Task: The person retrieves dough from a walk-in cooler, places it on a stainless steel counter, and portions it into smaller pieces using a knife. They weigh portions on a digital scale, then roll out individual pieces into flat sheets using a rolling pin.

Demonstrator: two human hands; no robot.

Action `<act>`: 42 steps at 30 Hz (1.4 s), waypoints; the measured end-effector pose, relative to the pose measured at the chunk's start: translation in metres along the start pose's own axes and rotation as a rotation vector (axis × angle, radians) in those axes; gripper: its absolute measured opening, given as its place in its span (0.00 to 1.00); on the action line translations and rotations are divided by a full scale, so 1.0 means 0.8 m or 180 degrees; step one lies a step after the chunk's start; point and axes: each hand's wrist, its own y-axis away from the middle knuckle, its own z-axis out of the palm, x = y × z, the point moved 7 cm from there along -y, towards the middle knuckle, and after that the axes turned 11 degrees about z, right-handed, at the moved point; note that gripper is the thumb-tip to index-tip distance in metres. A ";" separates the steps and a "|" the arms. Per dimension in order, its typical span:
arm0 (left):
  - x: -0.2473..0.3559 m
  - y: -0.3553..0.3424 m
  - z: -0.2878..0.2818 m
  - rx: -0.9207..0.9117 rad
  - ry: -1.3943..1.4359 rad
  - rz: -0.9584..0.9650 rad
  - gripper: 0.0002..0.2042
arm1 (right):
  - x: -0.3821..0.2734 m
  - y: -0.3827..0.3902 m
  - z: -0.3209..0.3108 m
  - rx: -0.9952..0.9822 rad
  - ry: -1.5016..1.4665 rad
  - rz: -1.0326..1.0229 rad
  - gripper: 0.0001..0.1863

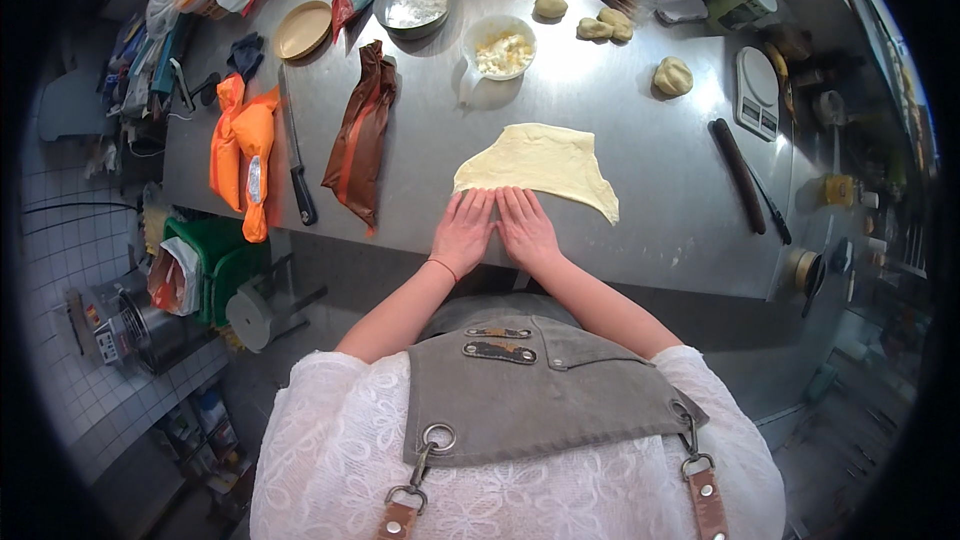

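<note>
Head view, looking down on our steel worktable (640, 155): we read the scene from left to right. At the far left lie two orange bags (243, 155), then a long knife (296, 155) with a black handle, then a brown piping bag (362, 135) stretched toward the table's near edge. Behind these sit a shallow tan dish (303, 29), a metal bowl of flour (416, 2) and a white cup (500, 48) holding pale crumbled filling.

At the centre, a flattened sheet of dough (541, 162) lies spread near the front edge, wide at the left and tapering to a point at the right. Our left hand (464, 230) and right hand (525, 227) rest side by side, palms down and fingers straight, their fingertips on the sheet's near edge. Neither hand clasps anything; both lie flat and open on the dough.

Further right, small dough balls (604, 25) wait at the back, with a larger one (673, 76) standing apart. A dark rolling pin (737, 175) lies angled beside a white kitchen scale (757, 90).
</note>
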 end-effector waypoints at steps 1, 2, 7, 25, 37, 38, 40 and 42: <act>0.002 -0.001 0.000 -0.0019 0.0006 -0.0013 0.29 | -0.002 0.001 0.000 -0.0031 0.0053 0.0042 0.34; 0.003 -0.001 -0.002 0.0026 -0.0008 -0.0019 0.29 | -0.003 0.002 0.001 -0.0107 0.0127 0.0136 0.34; 0.009 0.006 -0.005 -0.0153 0.0050 -0.0061 0.29 | -0.011 0.016 -0.006 -0.0326 -0.0145 0.0263 0.37; -0.016 0.020 -0.052 -0.0113 0.0349 0.0029 0.26 | 0.036 0.025 -0.060 -0.0288 -0.0559 0.0350 0.36; 0.002 0.023 -0.027 -0.0213 0.0056 -0.0070 0.31 | 0.049 0.064 -0.029 -0.0566 -0.0189 0.0422 0.39; 0.007 0.021 -0.034 -0.0196 0.0117 -0.0117 0.30 | 0.053 0.069 -0.035 -0.0549 -0.0285 0.0370 0.38; 0.016 0.012 -0.036 -0.0522 0.0217 -0.0315 0.28 | 0.064 0.080 -0.045 -0.0646 -0.0554 0.0323 0.38; 0.048 -0.020 -0.049 0.0013 0.0522 0.0193 0.26 | 0.078 0.090 -0.048 -0.0948 -0.0854 0.0354 0.37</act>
